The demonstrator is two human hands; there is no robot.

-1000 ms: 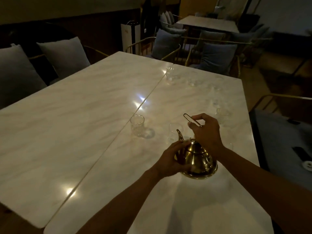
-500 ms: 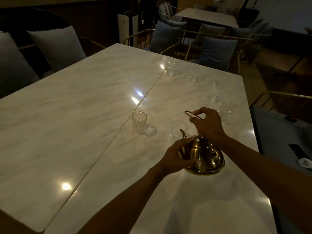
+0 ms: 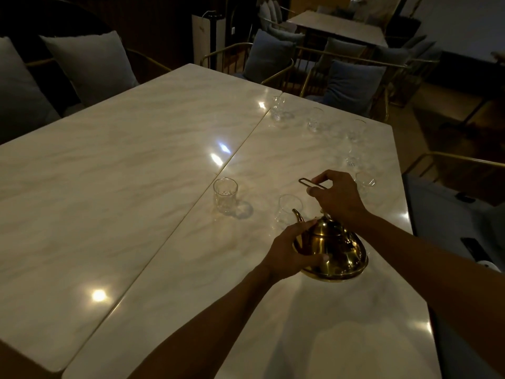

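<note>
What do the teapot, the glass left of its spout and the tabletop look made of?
The teapot: polished gold-toned metal, perhaps brass or plated steel, given mirror-like highlights. The glass: clear patterned glass, see-through with facets. The tabletop: glossy marble or marble-look, veined, reflecting lamps.

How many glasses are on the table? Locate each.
7 glasses: one beside the seam, one by the teapot spout, one beside the right hand, four curving toward the far edge. More may be hidden.

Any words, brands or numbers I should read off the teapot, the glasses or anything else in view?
No text can be read.
Teapot: no lettering shows.
Glasses: plain, no marks.
White box at the back: any marking is too small and dim to read.
</note>
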